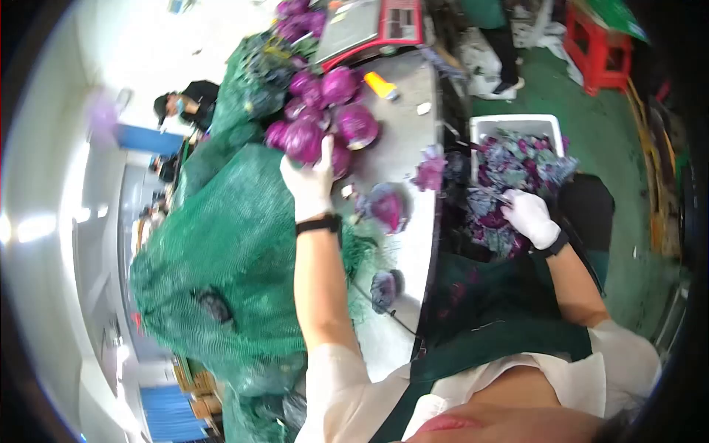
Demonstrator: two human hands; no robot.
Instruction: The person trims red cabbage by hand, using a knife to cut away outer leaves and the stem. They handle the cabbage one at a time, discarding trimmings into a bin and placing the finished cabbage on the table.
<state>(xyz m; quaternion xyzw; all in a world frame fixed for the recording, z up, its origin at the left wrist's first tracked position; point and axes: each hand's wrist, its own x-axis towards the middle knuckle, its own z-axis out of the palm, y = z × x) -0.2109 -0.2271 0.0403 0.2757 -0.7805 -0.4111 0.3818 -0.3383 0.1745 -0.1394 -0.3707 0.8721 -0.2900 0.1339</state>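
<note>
My left hand (310,181), in a white glove, reaches to a pile of peeled red cabbages on the metal table. Its fingers and thumb are around a red cabbage (303,140) at the near side of the pile. My right hand (532,220), also gloved, is closed on what looks like a small knife (496,194); its thin grey blade points left. That hand hovers over loose cabbage leaves (509,166) that fill and spill around a white bin (517,120). A cut-open cabbage (386,208) and a smaller leafy piece (385,291) lie on the table between my arms.
Large green mesh sacks (229,221) line the left side of the table (413,133). A red scale (362,33) and a yellow-handled tool (380,85) sit at its far end. A red stool (598,55) stands on the green floor. Another person (196,103) is at the left.
</note>
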